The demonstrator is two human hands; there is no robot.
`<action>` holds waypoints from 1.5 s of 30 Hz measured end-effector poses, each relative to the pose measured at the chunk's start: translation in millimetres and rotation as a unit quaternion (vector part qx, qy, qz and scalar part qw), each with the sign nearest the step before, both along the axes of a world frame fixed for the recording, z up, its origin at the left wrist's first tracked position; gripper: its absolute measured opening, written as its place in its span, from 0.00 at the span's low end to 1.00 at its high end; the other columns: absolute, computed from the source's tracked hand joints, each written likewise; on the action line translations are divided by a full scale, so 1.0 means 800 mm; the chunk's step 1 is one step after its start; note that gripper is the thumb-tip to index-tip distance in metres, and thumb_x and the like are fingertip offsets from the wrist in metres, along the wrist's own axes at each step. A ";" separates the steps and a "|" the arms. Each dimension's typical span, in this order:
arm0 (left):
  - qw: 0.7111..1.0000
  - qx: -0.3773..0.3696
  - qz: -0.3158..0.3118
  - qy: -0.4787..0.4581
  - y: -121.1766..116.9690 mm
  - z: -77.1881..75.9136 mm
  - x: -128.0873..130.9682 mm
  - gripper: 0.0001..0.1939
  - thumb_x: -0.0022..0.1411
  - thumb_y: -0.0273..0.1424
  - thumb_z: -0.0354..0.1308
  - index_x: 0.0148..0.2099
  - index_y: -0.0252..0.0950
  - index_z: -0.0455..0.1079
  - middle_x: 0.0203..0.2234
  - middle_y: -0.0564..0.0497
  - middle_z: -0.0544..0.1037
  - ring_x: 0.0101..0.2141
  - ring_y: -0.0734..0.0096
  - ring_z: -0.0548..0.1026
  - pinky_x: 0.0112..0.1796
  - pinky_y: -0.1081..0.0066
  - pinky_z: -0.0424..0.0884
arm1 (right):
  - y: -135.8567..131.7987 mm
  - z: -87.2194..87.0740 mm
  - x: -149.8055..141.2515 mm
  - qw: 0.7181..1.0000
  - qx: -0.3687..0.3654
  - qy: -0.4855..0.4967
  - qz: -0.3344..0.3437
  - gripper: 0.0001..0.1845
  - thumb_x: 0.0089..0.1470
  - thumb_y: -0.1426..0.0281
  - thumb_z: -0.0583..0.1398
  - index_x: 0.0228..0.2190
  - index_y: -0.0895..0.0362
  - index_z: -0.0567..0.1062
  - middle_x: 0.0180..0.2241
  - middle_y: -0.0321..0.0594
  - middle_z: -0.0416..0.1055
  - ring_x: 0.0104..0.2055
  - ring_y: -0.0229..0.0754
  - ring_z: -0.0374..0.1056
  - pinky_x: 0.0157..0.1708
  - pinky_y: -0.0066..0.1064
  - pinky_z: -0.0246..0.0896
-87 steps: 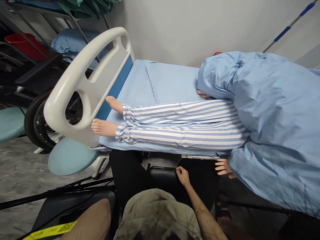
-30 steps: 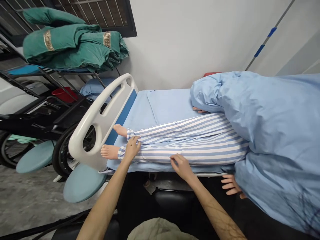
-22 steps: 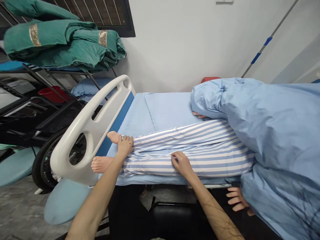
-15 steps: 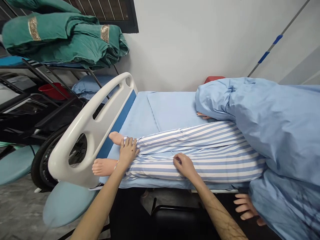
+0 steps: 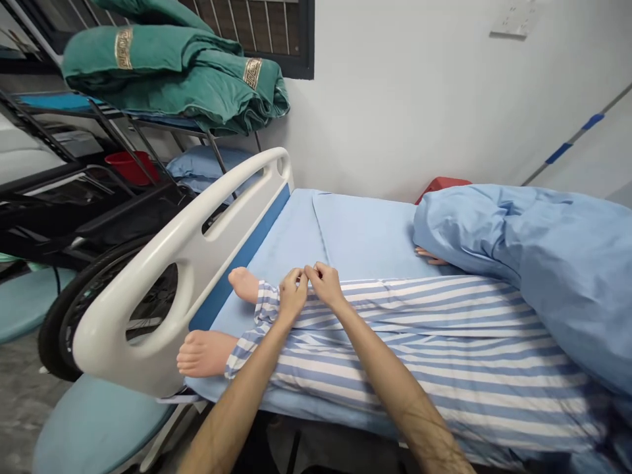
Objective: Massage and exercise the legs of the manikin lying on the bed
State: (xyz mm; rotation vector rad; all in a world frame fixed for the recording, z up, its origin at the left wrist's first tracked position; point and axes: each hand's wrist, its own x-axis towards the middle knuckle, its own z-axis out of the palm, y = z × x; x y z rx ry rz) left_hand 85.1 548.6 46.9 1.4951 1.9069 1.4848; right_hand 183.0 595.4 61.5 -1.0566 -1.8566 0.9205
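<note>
A patient mannequin lies on the bed in blue-and-white striped pyjama trousers (image 5: 419,349), its bare far foot (image 5: 244,284) and near foot (image 5: 205,353) sticking out of the cuffs. My left hand (image 5: 293,296) and my right hand (image 5: 323,284) meet over the far trouser leg just above its cuff, their fingertips pinching the striped cloth. A blue duvet (image 5: 548,263) hides the mannequin's upper body, and one mannequin hand (image 5: 428,255) peeks out beneath its edge.
A white bed footboard (image 5: 162,283) with oval cut-outs stands just left of the feet, over a blue sheet (image 5: 365,230). Behind it, a metal rack holds green folded blankets (image 5: 172,72), a red basin (image 5: 129,166) and a blue pillow (image 5: 207,164). A teal stool seat (image 5: 93,428) sits below.
My hands have come together from their spread positions and now pinch the far trouser leg near the cuff. The view has moved closer and lower over the legs.
</note>
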 end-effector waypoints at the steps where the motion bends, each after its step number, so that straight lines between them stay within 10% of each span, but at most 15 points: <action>1: 0.998 -0.001 0.022 -0.055 0.011 -0.001 0.002 0.15 0.63 0.35 0.45 0.26 0.37 0.63 0.22 0.53 0.70 0.28 0.72 0.68 0.34 0.72 0.65 | 0.008 -0.007 -0.010 1.000 0.000 0.018 -0.003 0.24 0.58 0.56 0.51 0.17 0.56 0.57 0.16 0.29 0.52 0.21 0.32 0.49 0.25 0.26 0.43; 8: 0.963 0.017 0.101 -0.250 0.053 -0.033 0.014 0.17 0.62 0.34 0.45 0.21 0.39 0.49 0.16 0.57 0.55 0.21 0.76 0.57 0.26 0.73 0.58 | 0.038 -0.061 -0.020 0.999 -0.039 0.005 0.014 0.26 0.60 0.54 0.47 0.17 0.56 0.60 0.16 0.31 0.54 0.22 0.33 0.51 0.25 0.27 0.44; 13: 0.989 -0.023 0.073 -0.125 0.050 -0.051 0.023 0.18 0.63 0.34 0.46 0.21 0.38 0.52 0.16 0.56 0.59 0.22 0.75 0.58 0.28 0.71 0.55 | 0.040 -0.068 -0.014 0.994 -0.077 0.077 0.001 0.26 0.59 0.52 0.48 0.17 0.56 0.58 0.17 0.31 0.53 0.22 0.33 0.51 0.24 0.26 0.47; 24: 0.991 -0.039 0.046 -0.117 0.048 -0.049 0.014 0.17 0.64 0.34 0.45 0.22 0.37 0.58 0.16 0.55 0.65 0.22 0.75 0.60 0.26 0.72 0.55 | 0.018 -0.013 -0.020 0.998 0.058 -0.010 -0.025 0.26 0.61 0.56 0.48 0.16 0.55 0.54 0.15 0.31 0.51 0.21 0.33 0.46 0.25 0.28 0.42; 34: 0.986 -0.013 0.059 -0.153 0.052 -0.032 0.030 0.21 0.64 0.35 0.45 0.19 0.38 0.50 0.14 0.57 0.55 0.20 0.76 0.55 0.26 0.72 0.54 | 0.048 -0.070 0.014 0.992 -0.036 0.069 -0.102 0.27 0.60 0.53 0.47 0.15 0.55 0.54 0.15 0.31 0.50 0.21 0.33 0.49 0.24 0.28 0.45; 40: 0.993 -0.018 0.069 -0.097 0.063 -0.027 0.068 0.20 0.64 0.34 0.44 0.20 0.38 0.51 0.14 0.55 0.59 0.21 0.74 0.57 0.27 0.72 0.53 | 0.049 -0.044 0.017 0.987 -0.069 0.069 -0.127 0.27 0.60 0.53 0.45 0.15 0.54 0.54 0.15 0.32 0.52 0.21 0.34 0.51 0.24 0.28 0.46; 45: 0.997 -0.060 0.040 0.018 0.062 -0.050 0.075 0.19 0.63 0.34 0.45 0.19 0.37 0.54 0.14 0.55 0.60 0.21 0.74 0.55 0.27 0.70 0.47 | 0.045 -0.009 0.070 0.992 0.091 -0.064 -0.056 0.26 0.62 0.56 0.47 0.16 0.55 0.56 0.15 0.32 0.52 0.20 0.34 0.48 0.25 0.29 0.40</action>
